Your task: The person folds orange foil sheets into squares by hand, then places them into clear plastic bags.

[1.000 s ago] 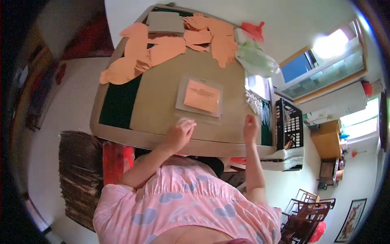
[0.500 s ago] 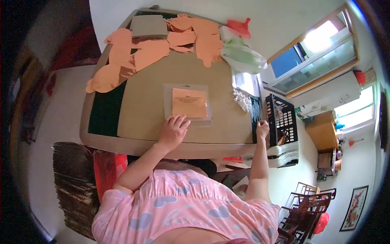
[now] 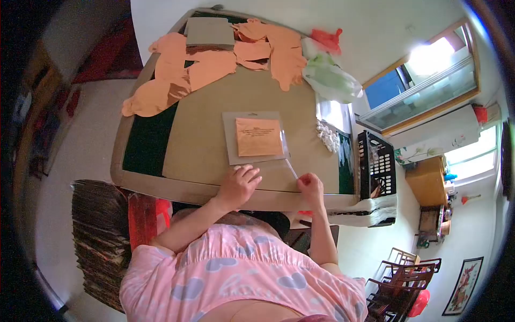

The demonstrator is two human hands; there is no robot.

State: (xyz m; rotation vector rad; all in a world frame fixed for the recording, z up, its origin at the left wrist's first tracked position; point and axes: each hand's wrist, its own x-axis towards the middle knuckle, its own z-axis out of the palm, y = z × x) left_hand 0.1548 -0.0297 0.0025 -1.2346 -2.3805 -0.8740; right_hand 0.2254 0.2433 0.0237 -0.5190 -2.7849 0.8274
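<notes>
A clear flat plastic packet [image 3: 231, 140] lies at the middle of the table, with an orange folded foil piece [image 3: 259, 137] showing dark printed text inside it. My left hand [image 3: 238, 188] lies just below the packet's lower edge, fingers stretched and a little bent, holding nothing. Between the pinched fingers of my right hand [image 3: 311, 189] is a thin pale straw [image 3: 291, 169]. Its far end reaches up to the packet's lower right corner. More thin straws [image 3: 345, 153] lie on the dark green strip at the table's right side.
Orange foil balloons [image 3: 206, 70] spread along the table's back and left, beside a grey square pad [image 3: 210, 32]. Small white rolled pieces [image 3: 328, 137] sit at right, near a green and white plastic bag [image 3: 332, 80]. A black plastic crate [image 3: 378, 163] stands against the right edge.
My right hand has moved left from the straws at the table's right side, carrying one straw towards the packet. My left hand has shifted slightly off the packet's lower edge.
</notes>
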